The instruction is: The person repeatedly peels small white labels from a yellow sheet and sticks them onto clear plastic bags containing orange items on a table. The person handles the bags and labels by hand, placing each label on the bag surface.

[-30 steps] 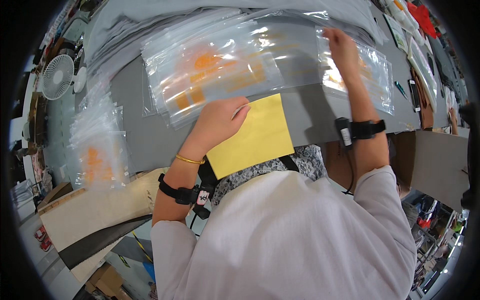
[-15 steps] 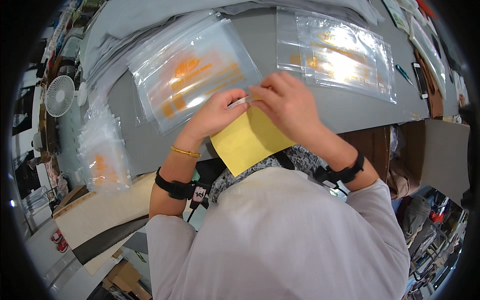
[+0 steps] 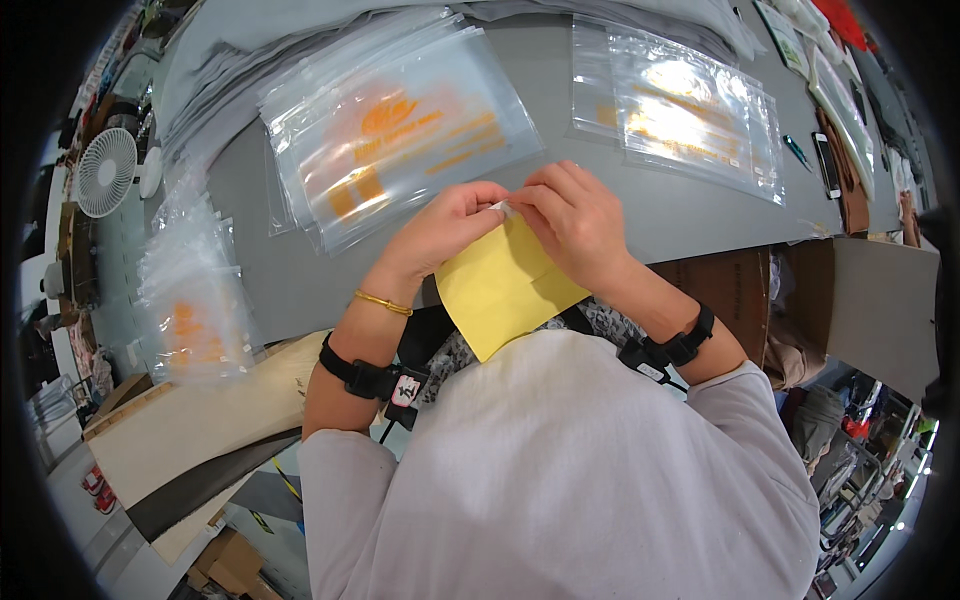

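Note:
A square yellow sheet of paper [image 3: 503,285] hangs below my two hands, close against my body. My left hand [image 3: 455,222] is closed on its upper edge, thumb pressed to the fingers. From the right, my right hand [image 3: 578,222] comes in with fingertips pinched together, almost meeting the left thumb. Between the fingertips shows a small white strip [image 3: 502,205] at the top of the sheet; its exact kind is hard to make out. The right fingers hide part of the sheet's upper corner.
Clear zip bags with orange print [image 3: 400,135] lie stacked on the grey table [image 3: 560,180]. More clear bags [image 3: 690,110] lie at the right, smaller ones [image 3: 195,310] at the left. Grey cloth [image 3: 230,70] runs along the back. A phone [image 3: 827,165] and a cardboard box [image 3: 725,290] are at the right.
The white strip shows less between my fingers than before. My fingertips have come closer together, and the right fingers are pinched tighter. The yellow sheet has shifted slightly right within the view.

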`<state>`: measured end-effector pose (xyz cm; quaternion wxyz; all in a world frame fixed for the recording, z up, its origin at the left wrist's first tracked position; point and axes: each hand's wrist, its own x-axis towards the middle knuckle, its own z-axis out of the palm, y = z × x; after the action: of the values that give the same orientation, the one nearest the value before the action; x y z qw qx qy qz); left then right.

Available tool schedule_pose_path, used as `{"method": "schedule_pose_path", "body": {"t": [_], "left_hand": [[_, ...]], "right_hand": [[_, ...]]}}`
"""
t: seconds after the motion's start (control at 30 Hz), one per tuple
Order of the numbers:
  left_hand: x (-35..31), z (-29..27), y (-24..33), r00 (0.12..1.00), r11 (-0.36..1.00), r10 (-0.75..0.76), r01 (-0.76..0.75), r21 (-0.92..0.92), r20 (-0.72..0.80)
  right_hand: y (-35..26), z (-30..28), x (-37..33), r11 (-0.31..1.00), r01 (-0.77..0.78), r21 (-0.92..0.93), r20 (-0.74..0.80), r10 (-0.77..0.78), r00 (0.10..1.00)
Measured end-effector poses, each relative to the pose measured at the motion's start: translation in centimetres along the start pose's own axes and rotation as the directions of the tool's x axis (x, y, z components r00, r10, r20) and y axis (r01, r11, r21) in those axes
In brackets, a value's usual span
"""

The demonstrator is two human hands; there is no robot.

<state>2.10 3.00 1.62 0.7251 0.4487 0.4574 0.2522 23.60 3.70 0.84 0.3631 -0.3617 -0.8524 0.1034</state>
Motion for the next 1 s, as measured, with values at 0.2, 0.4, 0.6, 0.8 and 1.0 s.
{"method": "schedule_pose_path", "body": {"t": [0.2,0.4,0.6,0.8,1.0], "left_hand": [[-0.8,-0.4,0.2,0.931,0.637,0.342,-0.127,0.76,-0.13],[1.0,0.6,-0.3,0.752,0.191,0.645,-0.328,0.925,0.134],[1.5,0.8,-1.2,0.758,0.171,0.644,-0.27,0.947,0.1],[1.8,1.1,-1.2,0.758,0.117,0.641,-0.25,0.961,0.12],[1.9,1.1,-1.3,0.76,0.147,0.641,-0.26,0.954,0.109]], "right_hand": [[3.0,-0.6,4.2,0.874,-0.387,0.293,0.119,0.368,0.922],[6.9,2.6,7.1,0.937,-0.326,0.128,0.301,0.276,0.913],[7.1,3.7,6.6,0.955,-0.292,0.054,0.299,0.264,0.917],[5.9,3.7,6.2,0.974,-0.224,-0.024,0.23,0.223,0.947],[7.1,4.6,7.0,0.962,-0.201,-0.183,0.085,0.219,0.972]]}}
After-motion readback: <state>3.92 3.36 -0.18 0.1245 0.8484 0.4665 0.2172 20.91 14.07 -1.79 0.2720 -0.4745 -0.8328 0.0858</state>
